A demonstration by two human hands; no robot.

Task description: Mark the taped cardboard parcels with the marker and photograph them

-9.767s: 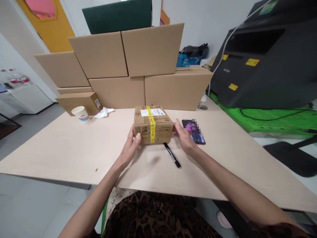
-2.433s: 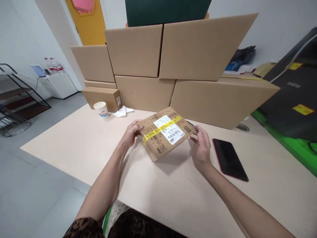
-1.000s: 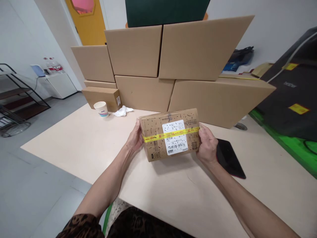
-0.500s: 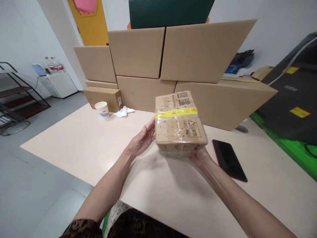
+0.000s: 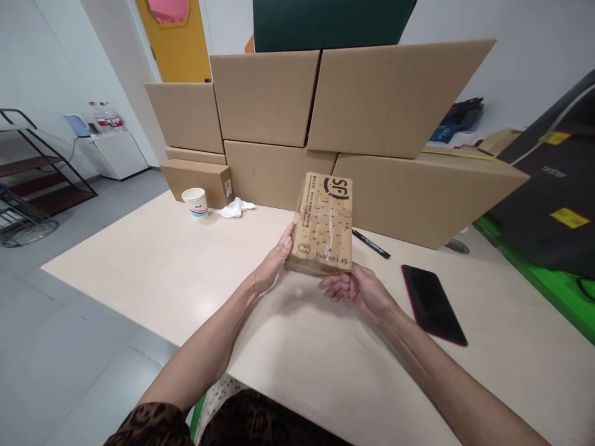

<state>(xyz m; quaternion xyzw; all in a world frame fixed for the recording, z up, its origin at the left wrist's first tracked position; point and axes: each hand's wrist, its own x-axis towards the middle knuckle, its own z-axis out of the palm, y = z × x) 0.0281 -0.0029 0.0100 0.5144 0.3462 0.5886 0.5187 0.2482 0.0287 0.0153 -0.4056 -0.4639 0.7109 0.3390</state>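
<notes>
A small taped cardboard box (image 5: 325,223) with black SF lettering and speckled print is held above the table, its near end toward me. My left hand (image 5: 275,257) grips its left side, the fingers partly hidden behind the box. Beneath the near right corner is my right hand (image 5: 356,290), palm up, with its curled fingers at the box's lower edge. A black marker pen (image 5: 370,243) lies on the table (image 5: 139,260) just right of the box. Further right lies a black phone (image 5: 433,303) with a red edge.
Large cardboard boxes (image 5: 269,96) are stacked along the table's back, with a dark green box (image 5: 330,23) on top. At the back left are a paper cup (image 5: 195,202), crumpled tissue (image 5: 236,207) and a long low carton (image 5: 198,181). A black bag (image 5: 553,179) stands at the right.
The small box has been turned, so its yellow-taped face no longer shows and a narrower SF-printed face does. The marker pen has come into view. My right hand has shifted slightly left.
</notes>
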